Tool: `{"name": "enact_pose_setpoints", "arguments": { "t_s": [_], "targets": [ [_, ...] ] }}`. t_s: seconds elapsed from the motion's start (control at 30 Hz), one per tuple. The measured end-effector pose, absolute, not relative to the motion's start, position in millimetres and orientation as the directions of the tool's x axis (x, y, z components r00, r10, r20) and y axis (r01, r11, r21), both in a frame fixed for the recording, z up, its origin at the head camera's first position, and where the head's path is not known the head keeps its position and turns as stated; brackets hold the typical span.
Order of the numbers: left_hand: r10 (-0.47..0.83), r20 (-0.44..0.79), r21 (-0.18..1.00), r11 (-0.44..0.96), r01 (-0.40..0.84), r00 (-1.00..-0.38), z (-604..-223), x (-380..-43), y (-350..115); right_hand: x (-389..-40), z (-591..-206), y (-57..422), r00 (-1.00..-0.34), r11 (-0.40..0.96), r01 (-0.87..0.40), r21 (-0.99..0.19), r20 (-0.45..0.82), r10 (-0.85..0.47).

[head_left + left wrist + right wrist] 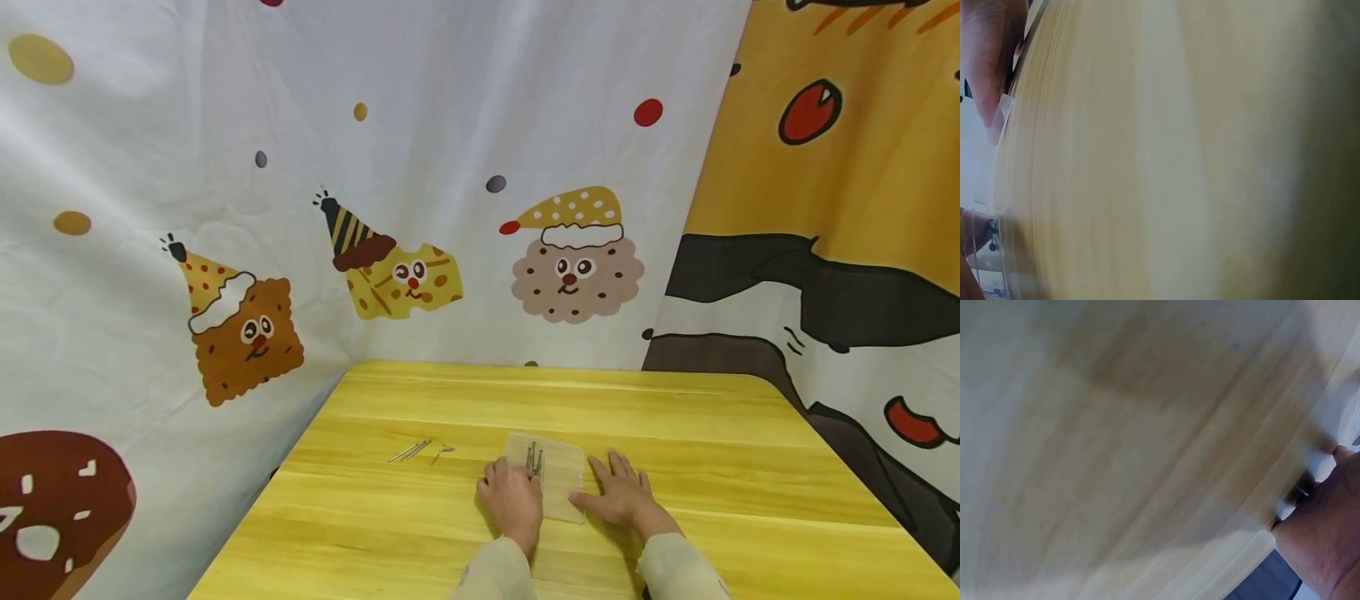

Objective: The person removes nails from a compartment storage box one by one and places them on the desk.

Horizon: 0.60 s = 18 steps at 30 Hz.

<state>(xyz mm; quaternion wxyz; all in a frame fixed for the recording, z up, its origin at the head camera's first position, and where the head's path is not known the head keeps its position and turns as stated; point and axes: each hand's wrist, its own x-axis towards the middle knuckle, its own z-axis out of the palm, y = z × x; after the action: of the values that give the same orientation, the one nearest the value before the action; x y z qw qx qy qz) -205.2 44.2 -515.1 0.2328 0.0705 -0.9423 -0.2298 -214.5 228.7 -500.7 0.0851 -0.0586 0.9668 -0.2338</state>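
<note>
A clear plastic box (564,479) lies unfolded on the table, its flat lid half to the right. Several thin metal nails or screws (534,458) are in its left half; their exact kind is too small to tell. My left hand (513,500) grips the left half near its front, fingers bent over the edge and partly hiding it. To the right, my right hand (624,496) rests with fingers spread, its thumb at the lid's right front corner. The left wrist view catches the box's edge (985,278) at the lower left.
Left of the box, several long metal pins (410,451) lie loose on the yellow wooden table (360,525). Smaller metal pieces (447,448) lie beside them. A printed cloth (450,75) hangs behind the table's far edge.
</note>
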Motion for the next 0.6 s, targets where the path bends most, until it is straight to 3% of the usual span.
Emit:
{"name": "enact_pose_setpoints", "arguments": {
  "t_s": [0.3,0.6],
  "targets": [
    [-0.189,0.427,0.416,0.909,0.007,-0.884,-515.9,-207.5,41.3,-214.6,-501.4,229.3,-0.976,0.877,-0.076,-0.474,-0.145,-0.163],
    [-0.226,0.474,0.546,0.833,0.083,-0.851,-522.9,-211.0,39.5,-214.0,-499.8,228.5,-0.977,0.882,-0.075,-0.465,-0.141,-0.157]
  ]
}}
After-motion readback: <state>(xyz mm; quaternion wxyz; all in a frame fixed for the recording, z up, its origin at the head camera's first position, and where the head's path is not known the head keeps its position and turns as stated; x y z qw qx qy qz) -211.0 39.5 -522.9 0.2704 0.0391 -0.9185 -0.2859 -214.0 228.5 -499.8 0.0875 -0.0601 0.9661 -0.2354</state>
